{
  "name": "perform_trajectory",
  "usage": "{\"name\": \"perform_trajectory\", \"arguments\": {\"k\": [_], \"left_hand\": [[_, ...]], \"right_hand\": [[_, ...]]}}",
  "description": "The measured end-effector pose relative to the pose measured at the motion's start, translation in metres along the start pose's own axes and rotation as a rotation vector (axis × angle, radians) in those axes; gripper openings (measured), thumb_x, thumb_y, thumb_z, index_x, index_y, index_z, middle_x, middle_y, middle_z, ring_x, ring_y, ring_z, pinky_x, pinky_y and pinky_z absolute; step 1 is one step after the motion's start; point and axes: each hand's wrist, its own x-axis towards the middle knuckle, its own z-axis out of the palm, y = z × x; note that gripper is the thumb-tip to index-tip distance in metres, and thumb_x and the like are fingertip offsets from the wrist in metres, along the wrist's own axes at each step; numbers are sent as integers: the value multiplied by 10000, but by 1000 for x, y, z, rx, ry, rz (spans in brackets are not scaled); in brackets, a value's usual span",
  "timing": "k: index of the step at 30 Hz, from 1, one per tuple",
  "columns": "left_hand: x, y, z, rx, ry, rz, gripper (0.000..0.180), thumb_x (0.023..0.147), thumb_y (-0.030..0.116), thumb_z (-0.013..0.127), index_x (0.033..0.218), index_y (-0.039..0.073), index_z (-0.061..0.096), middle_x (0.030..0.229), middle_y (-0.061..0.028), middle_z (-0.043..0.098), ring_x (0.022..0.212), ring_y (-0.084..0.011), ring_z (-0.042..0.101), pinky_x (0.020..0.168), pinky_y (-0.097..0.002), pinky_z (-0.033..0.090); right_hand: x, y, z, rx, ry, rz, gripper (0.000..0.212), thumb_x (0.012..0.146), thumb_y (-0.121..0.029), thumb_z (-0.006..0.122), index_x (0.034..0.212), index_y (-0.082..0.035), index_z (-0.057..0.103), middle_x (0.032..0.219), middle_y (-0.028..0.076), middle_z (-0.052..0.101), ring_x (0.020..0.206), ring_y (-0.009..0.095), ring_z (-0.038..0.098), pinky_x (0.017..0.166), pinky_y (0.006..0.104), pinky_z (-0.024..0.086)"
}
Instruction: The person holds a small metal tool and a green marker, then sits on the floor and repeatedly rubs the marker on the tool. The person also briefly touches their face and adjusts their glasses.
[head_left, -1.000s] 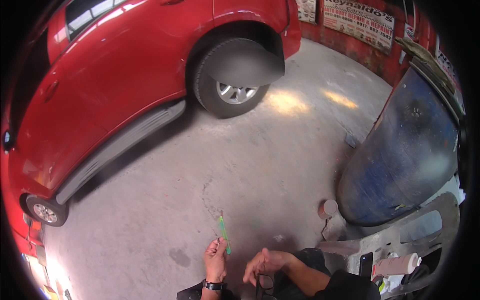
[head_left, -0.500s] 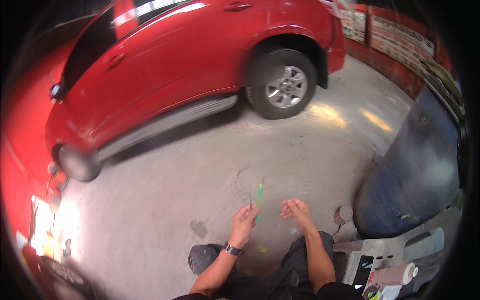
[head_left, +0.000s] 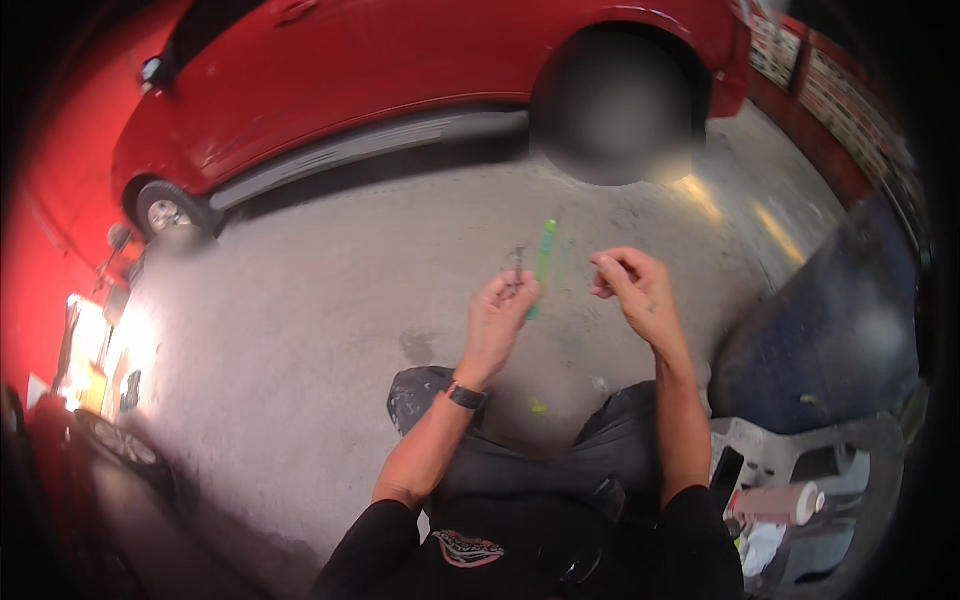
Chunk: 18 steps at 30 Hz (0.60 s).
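My left hand, with a dark watch on its wrist, is closed in front of me over the floor. Its fingers grip a slim bright green stick that points up and away. Beside the stick, a thin dark piece also sticks up from these fingers; its kind is too blurred to tell. My right hand hovers a short way to the right, apart from the stick. Its thumb and fingers are curled together, and whatever they may pinch is hidden.
A red car stands across the far side on a grey concrete floor. At right is a large dark blue drum. A grey plastic surface near my right side bears a pinkish bottle. A bright lamp glows at far left.
Both hands have moved up and farther forward in view, the right one turning with its fingers curled in. The green stick stays in my left hand. The view has tilted downward.
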Motion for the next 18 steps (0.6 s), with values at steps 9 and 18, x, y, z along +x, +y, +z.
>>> {"name": "perform_trajectory", "arguments": {"k": [9,18], "left_hand": [[43,-6,8,140,-85,-23,148,989,166,663,1098,67,651,895,20,696,646,5,486,534,-165,340],[40,-69,12,271,-58,-61,174,999,156,657,1112,24,670,887,54,653,736,3,524,635,-159,397]], "right_hand": [[-20,-31,-13,-38,114,-233,143,979,-71,636,1064,28,697,866,45,656,738,100,635,660,243,529],[3,87,8,204,199,228,240,1005,-184,644,1142,11,669,880,7,663,747,65,613,647,226,503]]}}
